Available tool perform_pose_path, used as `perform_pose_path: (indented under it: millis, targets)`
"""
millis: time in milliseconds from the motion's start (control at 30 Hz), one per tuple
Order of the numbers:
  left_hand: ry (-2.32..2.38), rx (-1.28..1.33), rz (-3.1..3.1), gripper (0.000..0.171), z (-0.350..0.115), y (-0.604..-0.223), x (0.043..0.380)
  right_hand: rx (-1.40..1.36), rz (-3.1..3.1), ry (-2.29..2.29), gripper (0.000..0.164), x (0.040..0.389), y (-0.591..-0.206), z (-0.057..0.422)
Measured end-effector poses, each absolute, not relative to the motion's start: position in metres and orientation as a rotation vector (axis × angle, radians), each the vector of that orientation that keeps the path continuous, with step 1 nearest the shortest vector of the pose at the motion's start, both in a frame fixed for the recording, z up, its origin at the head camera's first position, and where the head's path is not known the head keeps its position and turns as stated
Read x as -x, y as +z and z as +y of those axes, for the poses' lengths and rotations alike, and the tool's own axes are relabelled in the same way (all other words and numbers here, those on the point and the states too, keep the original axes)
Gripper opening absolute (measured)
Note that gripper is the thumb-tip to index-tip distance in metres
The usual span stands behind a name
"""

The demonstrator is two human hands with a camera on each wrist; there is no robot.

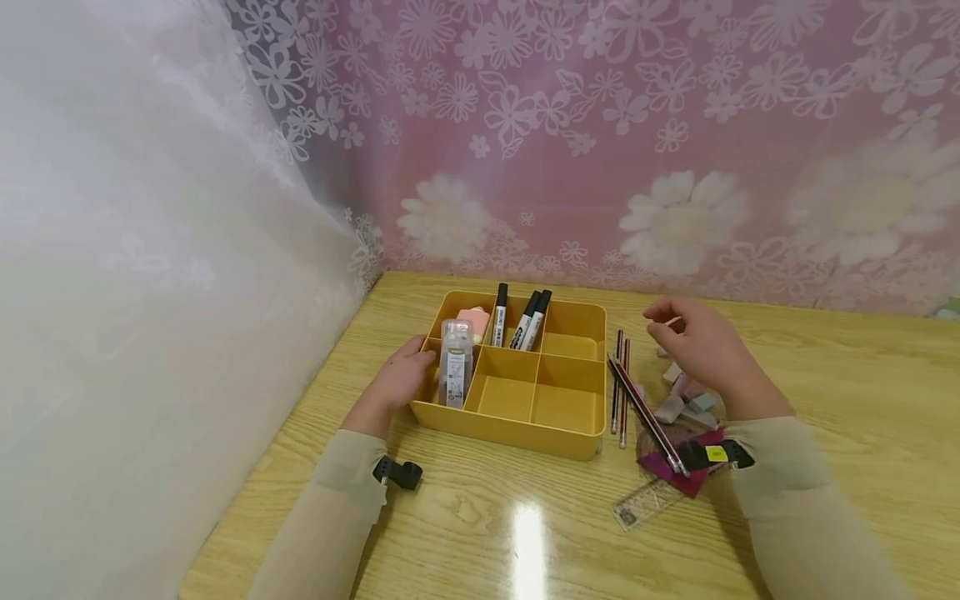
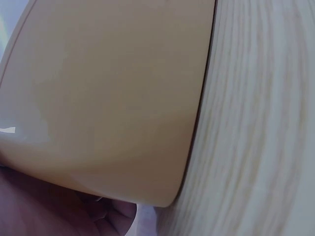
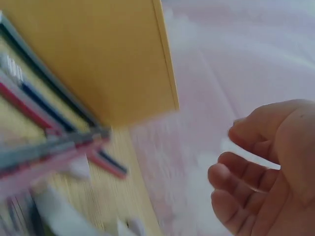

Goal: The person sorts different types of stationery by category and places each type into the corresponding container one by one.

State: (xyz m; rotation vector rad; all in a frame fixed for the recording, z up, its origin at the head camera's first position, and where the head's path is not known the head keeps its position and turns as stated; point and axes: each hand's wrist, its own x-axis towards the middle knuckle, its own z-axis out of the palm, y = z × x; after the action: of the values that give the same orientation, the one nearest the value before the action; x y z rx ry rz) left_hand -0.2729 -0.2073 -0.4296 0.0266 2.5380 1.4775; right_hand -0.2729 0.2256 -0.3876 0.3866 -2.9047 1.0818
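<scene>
A yellow divided organizer box (image 1: 495, 429) sits on the wooden table. At its left side wall my left hand (image 1: 401, 375) grips the box; in the left wrist view, the curled fingers (image 2: 115, 216) show past the wall's lower edge. Inside stand a clear plastic case with a label (image 1: 455, 367), a pink item (image 1: 474, 321) and several black-capped markers (image 1: 498, 321). My right hand (image 1: 701, 346) hovers right of the box, loosely curled, holding nothing. Below it several pencils (image 1: 641, 404) lie beside the box, some crossing over others.
Right of the pencils lies a pile of small erasers (image 1: 671, 408), a magenta piece (image 1: 693, 483) and a clear ruler (image 1: 645, 504). A pink floral curtain (image 1: 525, 167) hangs behind the table, and a white sheet (image 1: 150, 292) hangs at the left.
</scene>
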Motion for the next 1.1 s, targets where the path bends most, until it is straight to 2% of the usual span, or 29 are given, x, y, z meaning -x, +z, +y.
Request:
perform_pose_path:
  millis: [333,500,767,1100]
  targets:
    - [1.457,-0.030,2.553,0.051,-0.209,-0.430,0.273,-0.309,-3.082,0.948,0.051,0.290,-0.412,0.262]
    - [1.446,-0.022,2.558,0.053,-0.210,-0.432,0.273,-0.277,-3.147,1.105,0.054,0.295,-0.429,0.262]
    - [1.478,-0.027,2.532,0.052,-0.209,-0.429,0.273,-0.351,-3.148,0.744,0.046,0.299,-0.440,0.256]
    - [1.472,-0.026,2.544,0.050,-0.207,-0.431,0.273,-0.307,-3.151,0.793,0.030,0.299,-0.447,0.255]
